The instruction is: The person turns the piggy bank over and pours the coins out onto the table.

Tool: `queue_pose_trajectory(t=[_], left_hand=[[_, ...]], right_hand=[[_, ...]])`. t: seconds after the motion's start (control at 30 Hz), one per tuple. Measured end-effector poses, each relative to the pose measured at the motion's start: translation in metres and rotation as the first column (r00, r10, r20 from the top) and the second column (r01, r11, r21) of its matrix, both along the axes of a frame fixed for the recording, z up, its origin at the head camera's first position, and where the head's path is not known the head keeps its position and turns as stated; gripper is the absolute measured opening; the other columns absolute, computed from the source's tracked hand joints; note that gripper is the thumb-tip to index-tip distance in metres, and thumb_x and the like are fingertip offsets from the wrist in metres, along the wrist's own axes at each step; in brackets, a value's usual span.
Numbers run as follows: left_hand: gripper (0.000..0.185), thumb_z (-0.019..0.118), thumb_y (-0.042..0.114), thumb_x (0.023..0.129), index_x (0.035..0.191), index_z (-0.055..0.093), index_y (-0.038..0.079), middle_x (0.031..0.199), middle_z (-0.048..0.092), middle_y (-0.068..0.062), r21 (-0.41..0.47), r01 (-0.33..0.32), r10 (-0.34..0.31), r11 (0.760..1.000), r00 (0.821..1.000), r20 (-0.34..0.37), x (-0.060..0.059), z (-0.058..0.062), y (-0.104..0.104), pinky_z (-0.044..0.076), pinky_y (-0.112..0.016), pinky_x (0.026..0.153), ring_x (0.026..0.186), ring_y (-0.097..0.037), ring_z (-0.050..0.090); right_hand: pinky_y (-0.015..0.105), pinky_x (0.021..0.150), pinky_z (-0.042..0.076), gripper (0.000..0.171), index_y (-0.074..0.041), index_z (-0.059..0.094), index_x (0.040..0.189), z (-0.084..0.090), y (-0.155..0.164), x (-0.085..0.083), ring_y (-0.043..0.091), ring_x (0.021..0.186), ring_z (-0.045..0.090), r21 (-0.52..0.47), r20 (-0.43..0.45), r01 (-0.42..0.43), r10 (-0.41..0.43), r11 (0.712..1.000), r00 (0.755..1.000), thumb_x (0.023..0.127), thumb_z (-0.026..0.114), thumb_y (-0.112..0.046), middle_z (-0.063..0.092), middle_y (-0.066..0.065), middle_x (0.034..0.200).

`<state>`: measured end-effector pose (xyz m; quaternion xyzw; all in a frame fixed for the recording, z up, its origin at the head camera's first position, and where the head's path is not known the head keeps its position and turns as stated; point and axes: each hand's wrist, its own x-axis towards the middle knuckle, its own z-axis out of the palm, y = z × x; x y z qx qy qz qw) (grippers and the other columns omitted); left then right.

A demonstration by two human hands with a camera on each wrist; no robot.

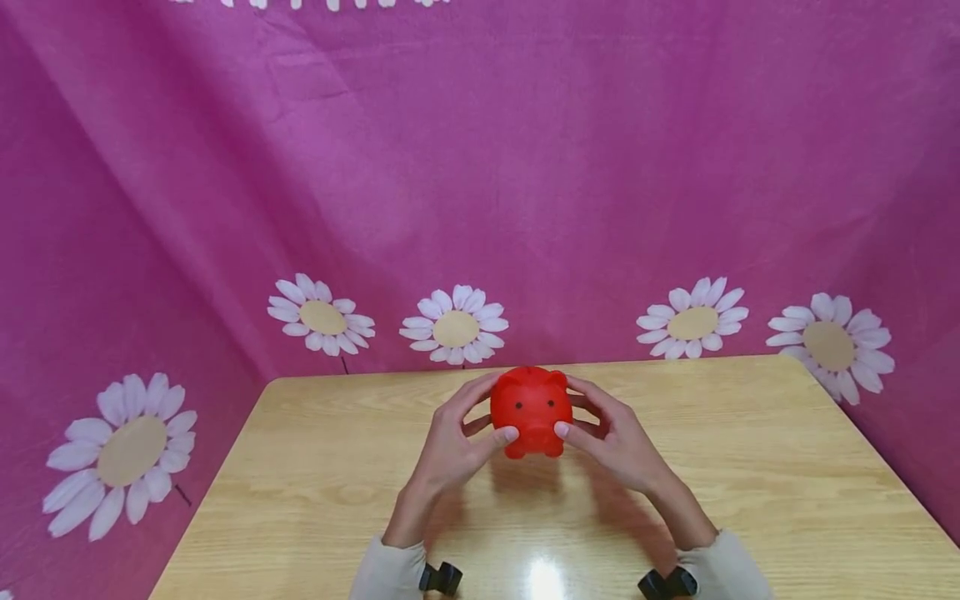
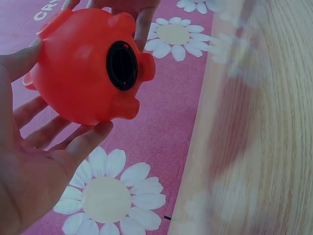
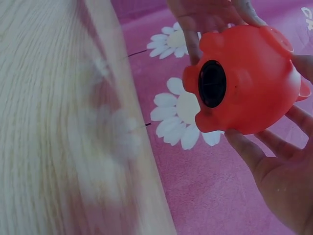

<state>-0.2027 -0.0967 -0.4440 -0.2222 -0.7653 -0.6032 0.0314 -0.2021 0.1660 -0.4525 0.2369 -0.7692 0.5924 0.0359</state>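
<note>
Red plastic piggy bank [image 1: 530,411] is held between both hands just above the wooden table [image 1: 750,467], snout toward the wearer, near the table's far edge. Left hand [image 1: 455,446] cups its left side, fingers curled round the body, thumb on the front. Right hand [image 1: 615,442] mirrors it on the right side. The wrist views show the black plug [image 2: 122,65] in the belly. Risk: smooth round plastic held mostly by fingertips may slip or roll and drop onto the table; the plug could pop loose if pressed. Pink daisy cloth [image 1: 480,167] hangs behind the table.
</note>
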Motion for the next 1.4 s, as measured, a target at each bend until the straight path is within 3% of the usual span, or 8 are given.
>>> queue_pose_trajectory(t=[0.17,0.37,0.63,0.9,1.1,1.4], left_hand=[[0.066,0.082,0.021,0.096,0.156,0.056,0.023,0.152,0.061,-0.004,0.044,-0.021,0.019,0.999,0.999,0.032,0.0022,-0.0004,0.0005,0.064,-0.039,0.098,0.140,-0.035,0.058],[0.063,0.079,0.020,0.097,0.155,0.056,0.015,0.151,0.062,-0.010,0.055,-0.022,0.021,0.998,1.000,0.020,0.0024,0.0009,0.0011,0.066,-0.037,0.092,0.135,-0.038,0.062],[0.064,0.078,0.017,0.097,0.156,0.055,0.011,0.151,0.062,-0.013,0.060,0.008,-0.009,0.998,1.000,0.011,0.0003,0.0079,-0.0013,0.067,-0.039,0.091,0.134,-0.039,0.063],[0.071,0.081,0.016,0.092,0.157,0.054,0.018,0.153,0.060,-0.006,0.057,-0.001,-0.003,0.998,0.999,0.054,0.0060,0.0062,-0.0012,0.066,-0.037,0.093,0.139,-0.034,0.059],[0.069,0.083,0.020,0.092,0.155,0.055,0.020,0.154,0.061,-0.006,0.076,-0.042,0.043,0.996,0.999,-0.012,0.0069,0.0024,0.0021,0.067,-0.038,0.090,0.138,-0.036,0.062],[0.064,0.080,0.019,0.095,0.155,0.056,0.019,0.153,0.062,-0.007,0.058,-0.086,0.094,0.995,0.983,-0.158,0.0064,0.0016,0.0070,0.066,-0.040,0.094,0.136,-0.035,0.063]], right_hand=[[0.034,0.096,0.065,0.064,-0.015,0.054,0.156,0.0037,-0.0003,0.0035,0.044,0.132,0.063,-0.003,-0.024,0.003,-0.003,1.000,1.000,0.097,0.076,-0.009,0.059,0.014,0.153],[0.032,0.100,0.064,0.061,-0.015,0.054,0.156,0.0051,-0.0023,0.0044,0.041,0.134,0.063,-0.018,-0.008,0.011,-0.012,1.000,1.000,0.100,0.075,-0.011,0.060,0.013,0.154],[0.027,0.099,0.063,0.059,-0.014,0.055,0.156,0.0086,-0.0039,0.0022,0.027,0.131,0.066,-0.053,-0.009,0.009,-0.009,0.999,1.000,0.101,0.073,-0.009,0.060,0.013,0.153],[0.025,0.098,0.062,0.058,-0.016,0.055,0.156,0.0058,-0.0045,0.0063,0.032,0.132,0.065,-0.041,-0.008,0.024,-0.025,0.999,1.000,0.101,0.073,-0.011,0.060,0.011,0.154],[0.025,0.093,0.064,0.055,-0.011,0.056,0.155,0.0020,-0.0067,0.0065,0.021,0.126,0.069,-0.036,-0.029,0.058,-0.059,0.998,0.998,0.102,0.071,-0.009,0.062,0.017,0.151],[0.025,0.092,0.064,0.054,-0.009,0.055,0.155,0.0039,-0.0089,0.0064,0.042,0.125,0.069,-0.032,-0.038,0.089,-0.091,0.995,0.995,0.103,0.069,-0.008,0.063,0.019,0.151]])
